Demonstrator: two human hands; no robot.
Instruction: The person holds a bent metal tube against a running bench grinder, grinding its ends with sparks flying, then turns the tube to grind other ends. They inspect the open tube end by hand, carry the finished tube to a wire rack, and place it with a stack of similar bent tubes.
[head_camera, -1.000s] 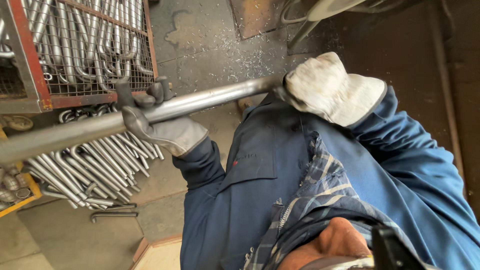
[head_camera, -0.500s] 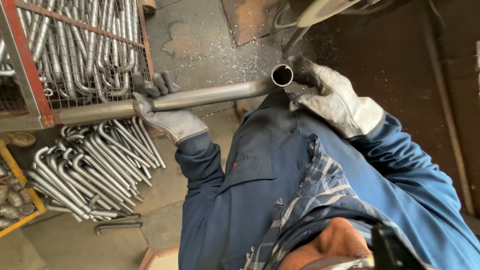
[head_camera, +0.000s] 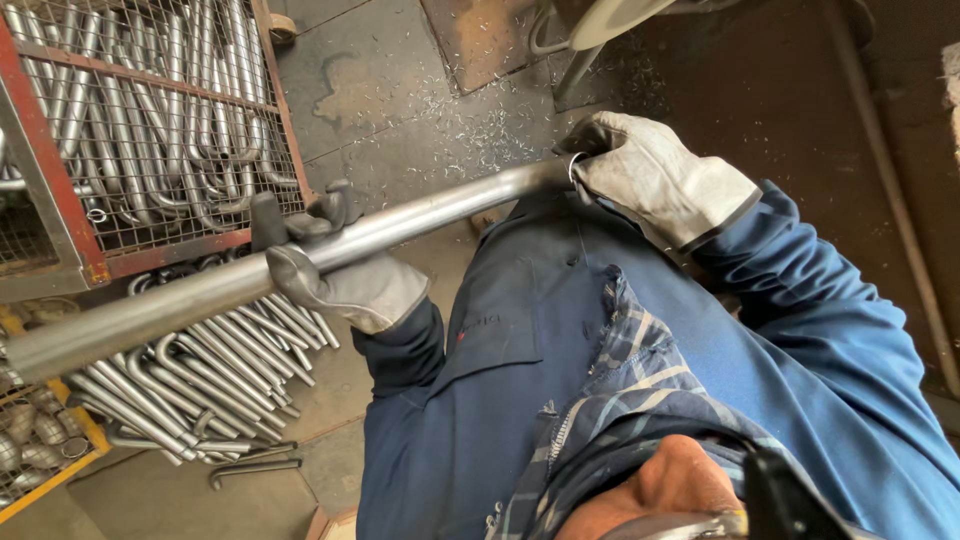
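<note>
Floor-side wire cage (head_camera: 60, 215) holds bent tubes (head_camera: 190, 110); hands grip pipe (head_camera: 430, 210).

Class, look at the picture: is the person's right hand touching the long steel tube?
Touching. The head view shows the gloved right hand wrapped over the end of the steel tube, no gap visible.

Long metal pipe (head_camera: 300, 262) runs diagonally across view, low left to upper right. Left hand (head_camera: 330, 270) wraps pipe near middle; right hand (head_camera: 655, 175) covers its upper right end. Wire cage (head_camera: 60, 230) of bent tubes (head_camera: 170, 120) stands upper left, behind pipe. Loose bent tubes (head_camera: 190, 380) lie on floor (head_camera: 400, 90) below cage, under pipe.
</note>
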